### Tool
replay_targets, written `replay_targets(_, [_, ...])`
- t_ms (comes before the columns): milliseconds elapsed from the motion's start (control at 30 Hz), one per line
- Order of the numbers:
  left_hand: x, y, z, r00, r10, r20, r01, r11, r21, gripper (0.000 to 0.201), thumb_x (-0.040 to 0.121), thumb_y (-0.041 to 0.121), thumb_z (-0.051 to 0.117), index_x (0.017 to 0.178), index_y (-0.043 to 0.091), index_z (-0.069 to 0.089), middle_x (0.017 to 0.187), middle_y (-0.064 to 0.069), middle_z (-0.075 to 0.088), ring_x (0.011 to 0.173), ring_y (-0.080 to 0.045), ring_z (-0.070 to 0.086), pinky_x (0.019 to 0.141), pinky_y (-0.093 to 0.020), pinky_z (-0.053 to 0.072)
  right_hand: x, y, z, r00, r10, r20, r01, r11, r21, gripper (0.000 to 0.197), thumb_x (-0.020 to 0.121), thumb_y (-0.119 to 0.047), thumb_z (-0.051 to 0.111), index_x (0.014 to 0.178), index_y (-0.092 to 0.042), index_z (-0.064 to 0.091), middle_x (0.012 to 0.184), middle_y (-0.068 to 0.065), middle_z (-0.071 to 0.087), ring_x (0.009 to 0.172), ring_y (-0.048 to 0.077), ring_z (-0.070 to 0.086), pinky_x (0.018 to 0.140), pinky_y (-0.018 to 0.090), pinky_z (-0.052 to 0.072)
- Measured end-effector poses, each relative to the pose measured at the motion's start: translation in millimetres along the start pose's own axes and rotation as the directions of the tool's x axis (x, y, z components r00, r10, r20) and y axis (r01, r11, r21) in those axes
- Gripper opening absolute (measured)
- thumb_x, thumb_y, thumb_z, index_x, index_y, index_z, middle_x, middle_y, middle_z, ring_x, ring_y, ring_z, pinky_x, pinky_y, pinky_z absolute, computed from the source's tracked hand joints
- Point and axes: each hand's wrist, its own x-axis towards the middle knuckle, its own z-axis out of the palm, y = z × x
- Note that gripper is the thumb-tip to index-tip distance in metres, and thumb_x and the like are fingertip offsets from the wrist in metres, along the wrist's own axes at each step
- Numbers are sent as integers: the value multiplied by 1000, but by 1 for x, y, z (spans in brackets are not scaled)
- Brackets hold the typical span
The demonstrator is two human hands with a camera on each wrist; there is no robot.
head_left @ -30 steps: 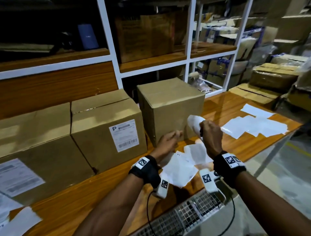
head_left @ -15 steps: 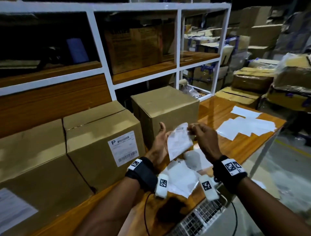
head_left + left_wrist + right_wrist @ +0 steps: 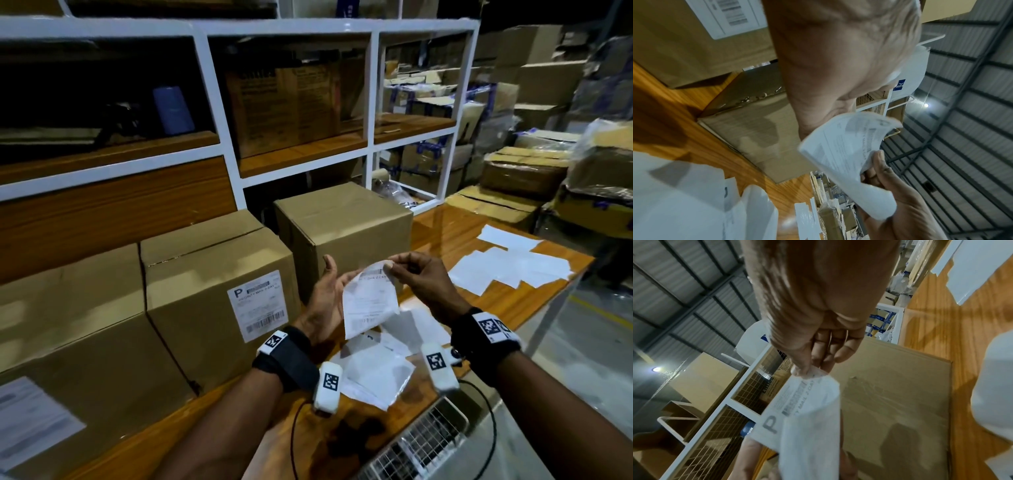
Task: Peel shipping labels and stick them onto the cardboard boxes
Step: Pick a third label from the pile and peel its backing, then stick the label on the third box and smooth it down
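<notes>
Wooden desk (image 3: 445, 236), loose sheets (image 3: 373, 373) at near edge. Above them, right hand (image 3: 421, 277) pinches label (image 3: 368, 301) by its top; left hand (image 3: 325, 294) lies flat-fingered against its left side. Behind: unlabelled box (image 3: 346, 229), labelled box (image 3: 212, 294) left. White shelving (image 3: 371, 113) beyond; stacked cartons (image 3: 527, 171) far right.

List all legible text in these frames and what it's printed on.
"P" and "PRIORITY MAIL 2-DAY": stuck label on the middle box.
"P" and "...Y MAIL 2-DAY": held label, pinched by the right hand.
"Littles": brown carton in the shelf, uncertain.
Barcodes, fine print, the blue logo and the far-left label: too blurred.
</notes>
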Motion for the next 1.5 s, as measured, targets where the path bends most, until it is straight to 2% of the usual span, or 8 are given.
replay_targets(133, [-3,-1,1,999,44,15,-45,997,59,86,97,73,21,142,7,51,140,-23,59,127,-38,60,97,-54,55,2,3,1,997,-41,-66,41,999,-4,3,93,-14,74,94,-11,75,80,-6,78,73,1,69,65,15,52])
replay_targets(233, [-2,-2,0,991,105,-79,-71,934,350,80,92,72,32,148,16,43,145,-16,57,129,-31,59,108,-55,46,4,2,-3,989,-60,-135,61,998,9,4,95,-13,73,91,-12,75,75,-9,75,67,0,65,61,15,51])
replay_targets(367, [1,-3,2,931,351,-97,-211,738,641,52,84,58,64,126,29,57,122,4,69,102,-6,70,77,-19,58,7,-1,-8,992,-65,-107,64,998,-16,7,93,-17,75,93,-10,76,75,-3,75,66,5,65,61,19,51])
replay_targets(500, [10,-2,0,809,584,-64,-231,416,879,50,76,43,86,117,23,65,107,3,69,100,-13,67,85,-26,59,9,0,-9,994,-65,-91,60,997,-54,11,92,-22,77,94,-11,77,77,4,75,68,11,65,61,24,53])
replay_targets(700, [18,-12,-15,714,699,31,-206,167,964,16,82,32,82,91,24,72,86,10,71,80,-4,67,67,-23,59,7,9,-16,997,-70,-29,67,992,-104,9,88,-24,81,91,-15,78,76,-1,77,67,8,70,59,18,53])
replay_targets(1000, [23,-38,-30,778,624,-72,-78,211,974,18,92,37,71,77,27,73,79,15,75,74,-1,71,65,-28,61,5,35,-36,986,109,124,-93,987,-129,16,90,-19,79,84,-5,78,76,6,78,67,13,68,58,24,52])
replay_targets(1267, [22,-56,-33,780,617,-105,-1,169,986,26,93,41,67,70,30,74,66,23,70,60,5,63,56,-18,47,-1,47,-42,988,132,81,-110,967,-230,20,84,-16,85,70,-6,75,59,-6,70,56,3,62,55,15,47])
replay_targets(1500, [16,-55,-28,740,657,-144,8,207,978,22,90,38,73,70,30,69,71,16,72,66,-2,68,67,-28,61,1,42,-35,989,120,90,-88,950,-300,13,87,-18,82,77,-9,78,76,3,78,71,11,71,63,21,55])
